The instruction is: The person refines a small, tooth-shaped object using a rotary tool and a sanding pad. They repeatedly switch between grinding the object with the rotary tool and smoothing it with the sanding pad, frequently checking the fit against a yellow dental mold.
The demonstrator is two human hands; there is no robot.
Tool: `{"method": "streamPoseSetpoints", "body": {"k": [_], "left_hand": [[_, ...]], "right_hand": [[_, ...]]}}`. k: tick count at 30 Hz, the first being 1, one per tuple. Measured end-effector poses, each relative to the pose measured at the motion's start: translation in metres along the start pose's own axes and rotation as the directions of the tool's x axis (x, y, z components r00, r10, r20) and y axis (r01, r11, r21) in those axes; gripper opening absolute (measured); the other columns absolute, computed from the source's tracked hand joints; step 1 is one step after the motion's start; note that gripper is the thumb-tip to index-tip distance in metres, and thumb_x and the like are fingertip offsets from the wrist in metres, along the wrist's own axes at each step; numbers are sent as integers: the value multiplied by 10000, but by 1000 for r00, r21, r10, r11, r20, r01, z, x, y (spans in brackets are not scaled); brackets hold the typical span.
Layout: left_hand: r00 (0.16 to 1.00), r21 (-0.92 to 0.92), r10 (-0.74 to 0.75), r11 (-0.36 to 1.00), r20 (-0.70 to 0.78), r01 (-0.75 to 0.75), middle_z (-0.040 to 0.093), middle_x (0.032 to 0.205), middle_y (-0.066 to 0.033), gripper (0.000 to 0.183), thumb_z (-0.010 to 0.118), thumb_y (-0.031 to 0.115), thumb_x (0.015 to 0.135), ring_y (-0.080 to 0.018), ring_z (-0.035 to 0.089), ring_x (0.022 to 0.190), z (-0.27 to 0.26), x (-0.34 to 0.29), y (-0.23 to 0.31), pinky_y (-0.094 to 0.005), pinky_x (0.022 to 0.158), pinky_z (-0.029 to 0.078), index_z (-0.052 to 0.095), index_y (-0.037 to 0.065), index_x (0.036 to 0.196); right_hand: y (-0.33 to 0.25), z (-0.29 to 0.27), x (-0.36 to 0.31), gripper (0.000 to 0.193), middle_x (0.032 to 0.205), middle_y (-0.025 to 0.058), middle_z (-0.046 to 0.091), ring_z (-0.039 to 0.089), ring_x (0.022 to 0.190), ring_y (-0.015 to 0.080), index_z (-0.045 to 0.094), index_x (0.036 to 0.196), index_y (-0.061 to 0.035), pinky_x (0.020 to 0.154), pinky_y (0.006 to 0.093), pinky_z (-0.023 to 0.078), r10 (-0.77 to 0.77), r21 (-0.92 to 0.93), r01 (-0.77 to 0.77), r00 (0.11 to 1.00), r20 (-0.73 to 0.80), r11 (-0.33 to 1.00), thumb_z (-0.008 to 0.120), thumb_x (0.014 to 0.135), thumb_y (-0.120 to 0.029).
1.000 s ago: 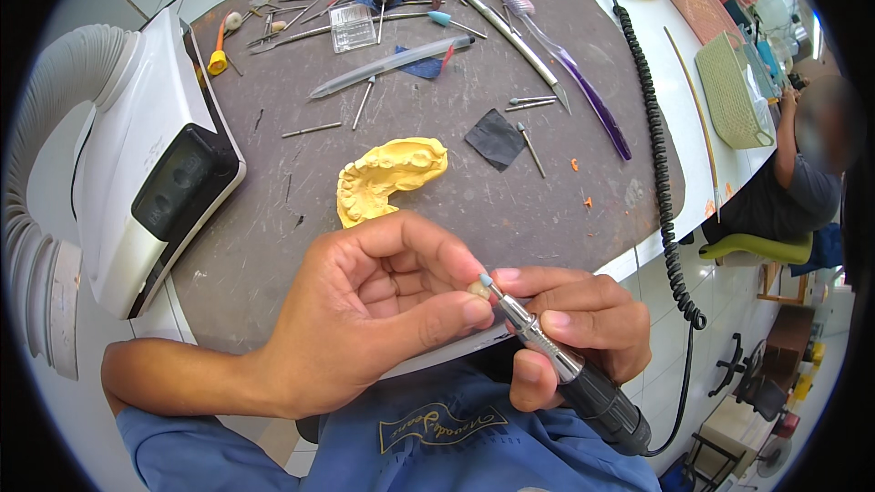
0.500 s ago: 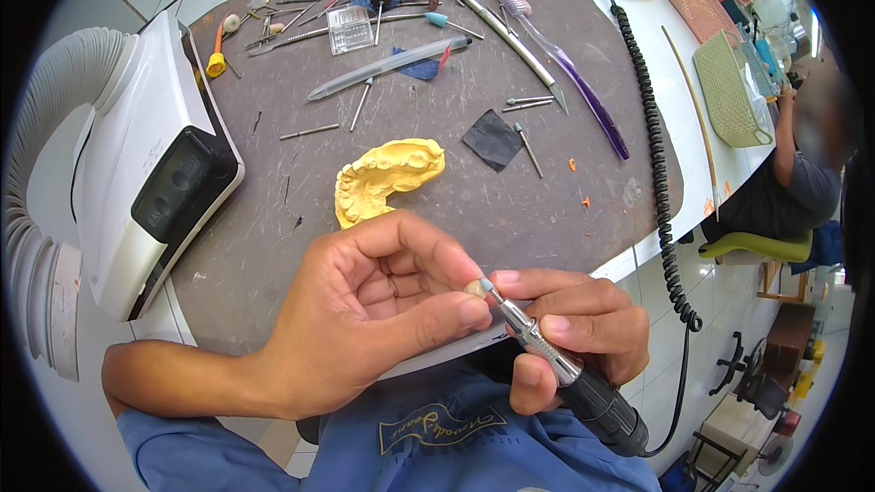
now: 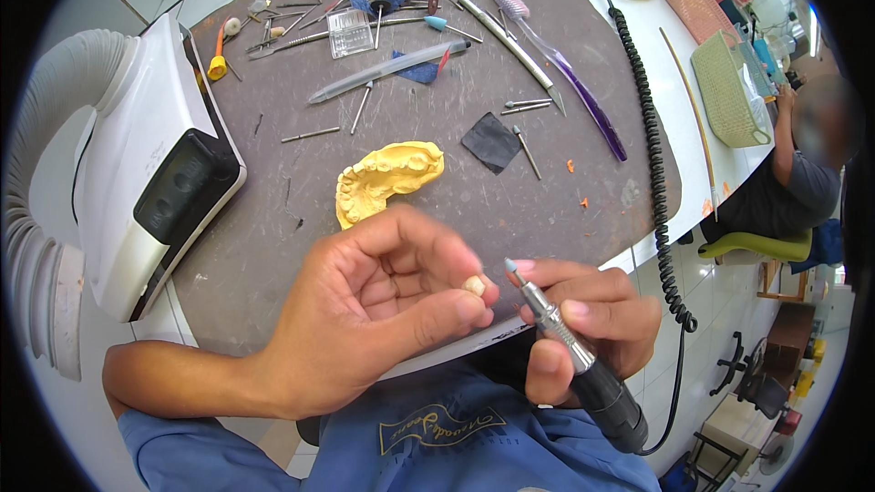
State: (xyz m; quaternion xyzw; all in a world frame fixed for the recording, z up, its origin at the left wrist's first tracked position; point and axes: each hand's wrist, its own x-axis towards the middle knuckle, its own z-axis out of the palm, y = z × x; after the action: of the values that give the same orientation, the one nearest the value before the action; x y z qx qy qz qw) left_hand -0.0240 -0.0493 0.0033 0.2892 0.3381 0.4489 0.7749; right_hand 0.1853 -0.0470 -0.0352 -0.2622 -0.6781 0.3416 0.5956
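Head view shows the left hand (image 3: 365, 319) pinching a small cream tooth-shaped piece (image 3: 474, 286) between the thumb tip and the forefinger, the fingers closed together on it so that only its top shows above the thumb. Just to the right of that pinch, the right hand (image 3: 583, 319) is wrapped around a rotary handpiece (image 3: 570, 351), fingers closed on its silver barrel and its black rear body running down and to the right past the palm. The handpiece's small pale tip (image 3: 510, 266) stands just beside the tooth piece; whether it touches cannot be told. A black coiled cord (image 3: 652, 164) climbs from the handpiece's rear, well right of the grip, and runs up across the bench.

Beyond the pinch, on the far side of the fingers, a yellow dental cast (image 3: 387, 180) lies on the dark brown work mat (image 3: 273, 219), near the left hand but apart from it. Further beyond and right of the cast sits a small black square of abrasive sheet (image 3: 492, 141). Far left of the grip stands a white extraction unit (image 3: 155, 173) with a ribbed pale hose (image 3: 41, 246). Far beyond the grip, scattered burs and hand instruments (image 3: 365, 27) lie along the mat, with a purple-handled brush (image 3: 574, 82) to their right. Another person (image 3: 793, 182) sits well off to the right.
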Motion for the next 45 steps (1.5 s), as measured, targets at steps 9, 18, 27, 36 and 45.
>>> {"method": "streamPoseSetpoints", "body": {"k": [9, 18, 27, 36, 45], "left_hand": [[998, 51, -7, 999, 62, 4, 727, 1151, -161, 244, 629, 141, 1073, -231, 736, 1061, -7, 4, 0, -329, 865, 597, 552, 33, 1277], [1000, 42, 29, 999, 5, -29, 736, 1050, -111, 230, 646, 180, 1069, -188, 727, 978, -4, 4, -4, -335, 850, 586, 572, 50, 1245], [999, -2, 24, 1000, 43, -24, 727, 1023, -97, 191, 670, 163, 1054, -164, 721, 951, -6, 3, -4, -337, 831, 580, 614, 31, 1179], [999, 4, 13, 1000, 35, -13, 716, 999, -97, 200, 682, 153, 1045, -163, 702, 934, -5, 3, -4, -342, 823, 568, 627, 12, 1176], [1000, 16, 10, 1000, 27, -10, 709, 1005, -93, 191, 684, 142, 1043, -158, 697, 926, -4, 2, -3, -347, 820, 564, 632, 8, 1169]], "right_hand": [[11, 6, -2, 371, 934, 209, 679, 765, 970, 408, 535, 1194, 5, 810, 428, 670, -68, 108, 84, 988, -139, 991, 769, 918, -78], [8, 3, 0, 400, 957, 190, 701, 771, 982, 430, 585, 1162, 4, 764, 406, 673, -75, 33, 77, 996, -45, 997, 826, 844, -20], [8, 8, 3, 407, 940, 192, 708, 781, 956, 402, 587, 1127, 17, 759, 409, 686, -108, 19, 109, 994, -14, 994, 849, 815, 4], [10, 10, 3, 384, 933, 202, 715, 787, 935, 389, 587, 1110, 18, 731, 394, 690, -106, 26, 106, 994, -21, 994, 840, 822, -7], [7, 9, 2, 378, 946, 211, 720, 784, 956, 395, 585, 1107, 17, 719, 383, 688, -69, 39, 69, 998, -8, 997, 838, 827, -8]]}}
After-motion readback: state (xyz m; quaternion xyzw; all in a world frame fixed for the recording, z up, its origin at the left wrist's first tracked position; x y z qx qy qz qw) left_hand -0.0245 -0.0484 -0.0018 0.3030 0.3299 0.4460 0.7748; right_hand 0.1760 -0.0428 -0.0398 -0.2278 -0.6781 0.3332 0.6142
